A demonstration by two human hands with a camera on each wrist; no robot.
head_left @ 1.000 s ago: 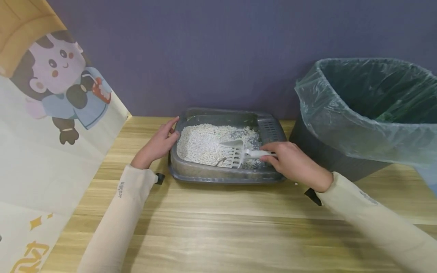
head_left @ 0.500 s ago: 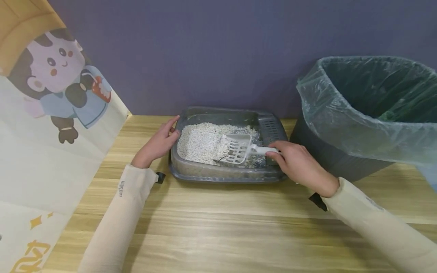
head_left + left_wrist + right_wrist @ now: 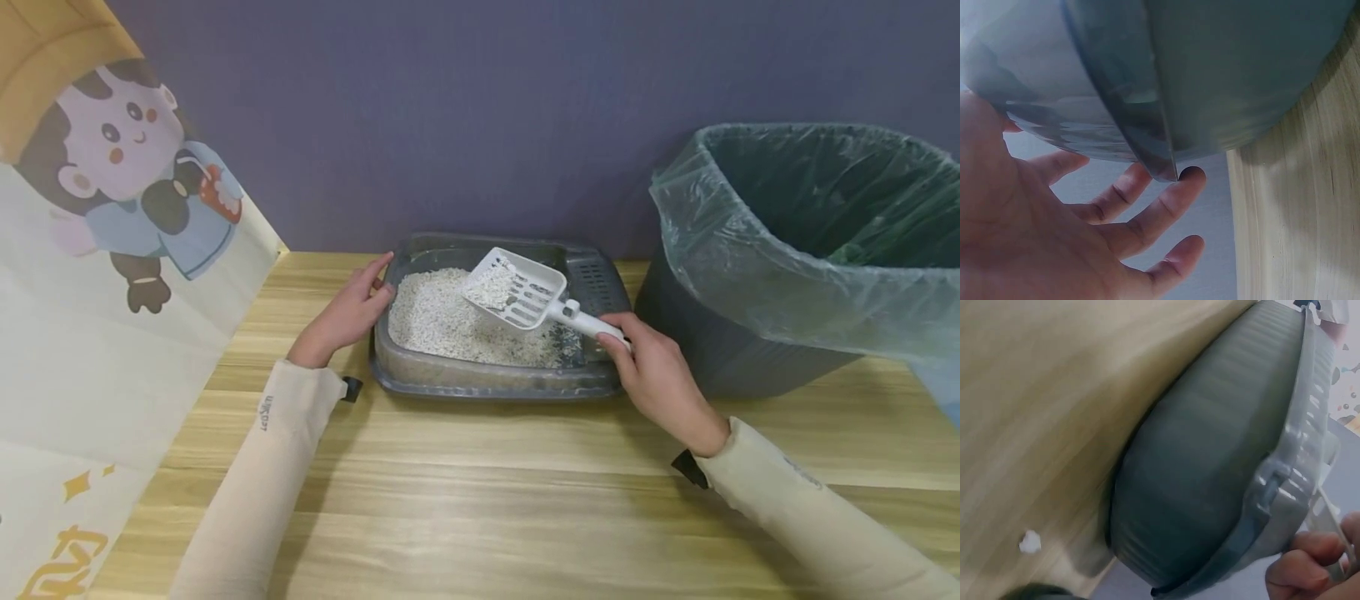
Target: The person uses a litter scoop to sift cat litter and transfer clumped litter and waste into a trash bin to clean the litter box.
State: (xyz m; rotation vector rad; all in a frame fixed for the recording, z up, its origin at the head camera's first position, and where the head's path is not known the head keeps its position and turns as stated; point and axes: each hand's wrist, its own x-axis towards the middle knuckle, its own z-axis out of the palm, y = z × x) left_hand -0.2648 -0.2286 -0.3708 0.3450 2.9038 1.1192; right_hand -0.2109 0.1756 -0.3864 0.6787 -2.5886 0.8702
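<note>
A dark grey litter box (image 3: pixel 495 385) sits on the wooden table, its floor spread with pale granular litter (image 3: pixel 427 317). My right hand (image 3: pixel 660 375) grips the handle of a white slotted litter scoop (image 3: pixel 561 308), raised over the box with litter in its bowl. The right wrist view shows curled fingers (image 3: pixel 1304 565) at the scoop's handle, beside the box's outer wall (image 3: pixel 1191 456). At the box's left end, my left hand (image 3: pixel 345 315) touches the rim with spread fingers. From the left wrist, those fingers (image 3: pixel 1166 209) extend loosely along the overhanging rim (image 3: pixel 1154 164).
A tall grey bin (image 3: pixel 742 358) lined with a clear greenish bag (image 3: pixel 757 275) stands close at the right. Behind the box rises a purple-blue wall (image 3: pixel 465 117); a cartoon-printed panel (image 3: pixel 82 358) borders the left. A small white crumb (image 3: pixel 1030 542) lies on the table.
The scoop has come up out of the litter, turned so its bowl faces upward with litter in it. The right wrist has swung slightly; the left hand stays at the rim.
</note>
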